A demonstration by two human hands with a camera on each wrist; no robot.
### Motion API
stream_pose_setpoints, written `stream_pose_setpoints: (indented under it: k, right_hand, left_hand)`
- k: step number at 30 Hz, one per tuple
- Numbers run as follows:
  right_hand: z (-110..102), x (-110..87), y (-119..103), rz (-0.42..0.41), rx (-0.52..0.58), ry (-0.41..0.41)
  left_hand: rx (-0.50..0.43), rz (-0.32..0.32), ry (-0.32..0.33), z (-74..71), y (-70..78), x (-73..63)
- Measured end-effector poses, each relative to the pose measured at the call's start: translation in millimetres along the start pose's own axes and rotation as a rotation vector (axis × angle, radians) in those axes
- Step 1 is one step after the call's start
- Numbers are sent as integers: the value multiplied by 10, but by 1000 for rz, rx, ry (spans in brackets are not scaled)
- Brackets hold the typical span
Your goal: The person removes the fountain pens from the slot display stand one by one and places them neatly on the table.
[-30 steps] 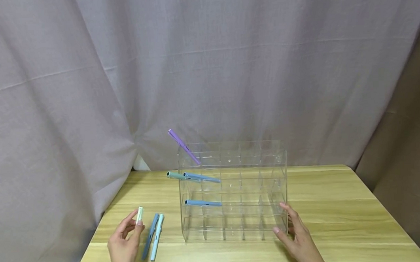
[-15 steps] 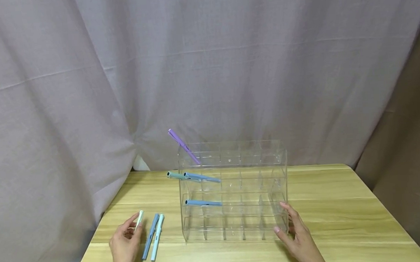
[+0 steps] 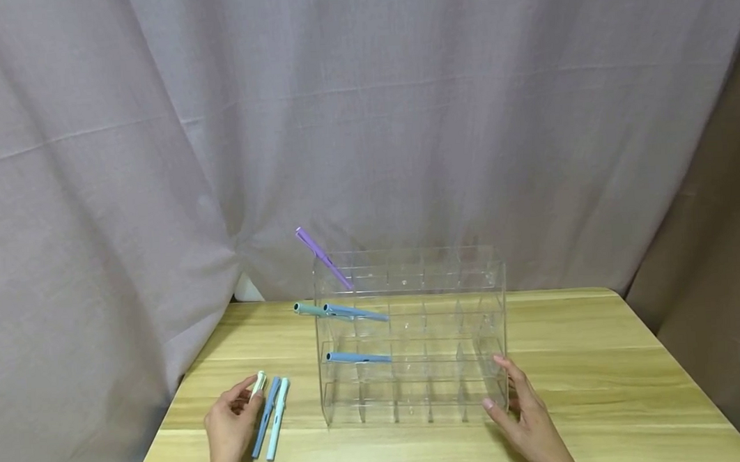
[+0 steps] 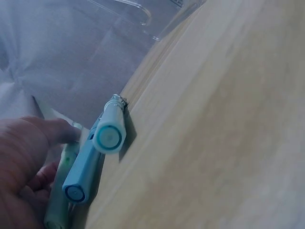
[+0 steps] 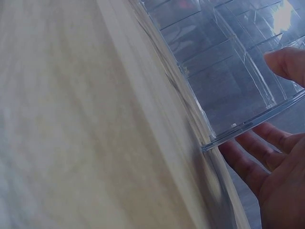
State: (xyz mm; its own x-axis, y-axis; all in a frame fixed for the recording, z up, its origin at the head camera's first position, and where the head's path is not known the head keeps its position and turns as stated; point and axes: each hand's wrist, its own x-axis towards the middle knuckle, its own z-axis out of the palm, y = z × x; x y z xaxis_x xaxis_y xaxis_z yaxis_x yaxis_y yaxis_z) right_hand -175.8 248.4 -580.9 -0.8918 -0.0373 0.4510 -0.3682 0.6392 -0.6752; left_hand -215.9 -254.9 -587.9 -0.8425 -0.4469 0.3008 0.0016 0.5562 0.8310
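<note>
My left hand (image 3: pixel 228 428) pinches a pale green pen (image 3: pixel 259 383) between thumb and fingers, just left of two pens lying side by side on the table. One of these is a blue pen (image 3: pixel 265 421), the other a light turquoise pen (image 3: pixel 278 418). In the left wrist view the pale green pen (image 4: pixel 58 198) lines up right beside the blue pen (image 4: pixel 78 177). My right hand (image 3: pixel 527 421) holds the right side wall of a clear acrylic pen rack (image 3: pixel 410 400). Its thumb is at the front, and in the right wrist view the fingers lie along the wall's outer face.
A purple pen (image 3: pixel 324 258) leans out of the rack's top left. Below it, a grey-green pen (image 3: pixel 308 309) and a blue pen (image 3: pixel 355 313) share a tier, with another blue pen (image 3: pixel 358 358) lower down. Grey curtain (image 3: pixel 402 118) hangs behind the wooden table (image 3: pixel 578 360).
My left hand has shifted right with the pale green pen, bringing it close beside the blue pen on the table. The right hand and the rack have stayed put.
</note>
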Motion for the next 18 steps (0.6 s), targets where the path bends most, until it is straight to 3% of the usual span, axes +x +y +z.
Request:
stream_pose_setpoints:
  k: [18]
  right_hand:
    - [-18,12,-17,-26,23,-5]
  left_hand:
    - [116,-30,-61,31,72,-5]
